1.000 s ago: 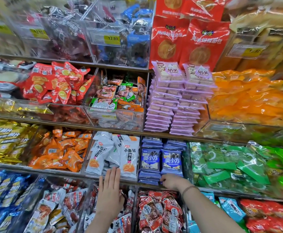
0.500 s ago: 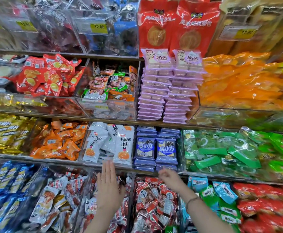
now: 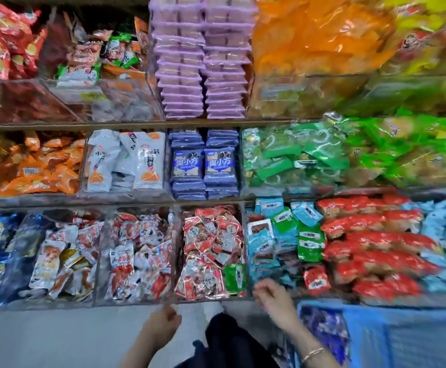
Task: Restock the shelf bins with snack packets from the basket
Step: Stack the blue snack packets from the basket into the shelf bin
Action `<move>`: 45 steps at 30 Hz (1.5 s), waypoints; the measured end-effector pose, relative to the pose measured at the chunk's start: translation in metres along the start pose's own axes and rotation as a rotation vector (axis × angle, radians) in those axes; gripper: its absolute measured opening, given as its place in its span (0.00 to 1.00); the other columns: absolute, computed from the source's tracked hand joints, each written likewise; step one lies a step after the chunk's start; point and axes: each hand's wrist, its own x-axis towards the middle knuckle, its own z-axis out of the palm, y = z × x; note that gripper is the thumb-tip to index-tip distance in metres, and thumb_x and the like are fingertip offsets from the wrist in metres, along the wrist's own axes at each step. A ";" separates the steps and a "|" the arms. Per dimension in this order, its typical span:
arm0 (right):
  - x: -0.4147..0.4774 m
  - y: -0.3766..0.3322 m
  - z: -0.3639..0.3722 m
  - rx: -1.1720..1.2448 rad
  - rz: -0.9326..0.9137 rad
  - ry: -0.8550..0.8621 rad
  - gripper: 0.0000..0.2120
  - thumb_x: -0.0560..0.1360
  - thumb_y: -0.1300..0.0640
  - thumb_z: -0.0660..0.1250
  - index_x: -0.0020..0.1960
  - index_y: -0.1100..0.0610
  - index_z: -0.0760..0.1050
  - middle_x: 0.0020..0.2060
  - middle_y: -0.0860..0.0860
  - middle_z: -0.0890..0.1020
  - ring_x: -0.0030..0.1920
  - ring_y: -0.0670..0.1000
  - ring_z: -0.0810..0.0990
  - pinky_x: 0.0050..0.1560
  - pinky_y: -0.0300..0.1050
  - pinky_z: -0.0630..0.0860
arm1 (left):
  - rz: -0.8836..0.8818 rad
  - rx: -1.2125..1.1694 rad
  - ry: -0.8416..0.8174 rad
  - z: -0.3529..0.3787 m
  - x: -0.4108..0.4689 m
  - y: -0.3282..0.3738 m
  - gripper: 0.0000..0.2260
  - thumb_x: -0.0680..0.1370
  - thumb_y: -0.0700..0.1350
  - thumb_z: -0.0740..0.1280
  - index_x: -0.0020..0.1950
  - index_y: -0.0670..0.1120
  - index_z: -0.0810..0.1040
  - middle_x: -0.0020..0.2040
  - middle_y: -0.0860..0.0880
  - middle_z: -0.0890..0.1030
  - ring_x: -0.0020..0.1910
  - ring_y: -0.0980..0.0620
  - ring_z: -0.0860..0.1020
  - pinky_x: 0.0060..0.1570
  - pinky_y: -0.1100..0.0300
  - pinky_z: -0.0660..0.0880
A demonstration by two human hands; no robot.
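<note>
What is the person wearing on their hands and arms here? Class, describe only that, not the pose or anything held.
Both forearms are bare, with no sleeves in view. Neither the left hand nor the right hand has a glove. A thin pinkish-gold bracelet circles the right wrist. The frame is too blurred to show any rings.

The left hand (image 3: 163, 325) and right hand (image 3: 275, 301) are bare, as are both forearms. A thin pale-gold bracelet (image 3: 312, 353) circles the right wrist. Dark, near-black trousers (image 3: 230, 341) show between the arms
</note>
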 end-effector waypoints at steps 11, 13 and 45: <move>-0.132 0.156 -0.003 -0.102 0.287 0.024 0.10 0.76 0.67 0.61 0.38 0.59 0.75 0.31 0.58 0.75 0.30 0.50 0.73 0.31 0.41 0.69 | -0.068 0.069 -0.159 0.131 -0.083 -0.071 0.10 0.80 0.48 0.61 0.38 0.51 0.66 0.58 0.42 0.79 0.58 0.47 0.77 0.49 0.63 0.69; -0.153 0.180 -0.011 -0.098 0.346 0.017 0.12 0.76 0.68 0.58 0.36 0.57 0.69 0.30 0.55 0.71 0.31 0.50 0.71 0.26 0.34 0.66 | -0.087 0.095 -0.185 0.151 -0.099 -0.080 0.10 0.79 0.48 0.63 0.38 0.51 0.67 0.53 0.43 0.81 0.56 0.48 0.78 0.47 0.62 0.69; 0.000 0.354 -0.174 -0.276 0.335 -0.171 0.09 0.76 0.61 0.64 0.38 0.53 0.71 0.33 0.49 0.72 0.35 0.50 0.72 0.31 0.40 0.64 | -0.016 -0.488 0.373 0.363 -0.039 0.172 0.14 0.79 0.38 0.62 0.64 0.37 0.72 0.57 0.42 0.76 0.55 0.45 0.74 0.60 0.54 0.69</move>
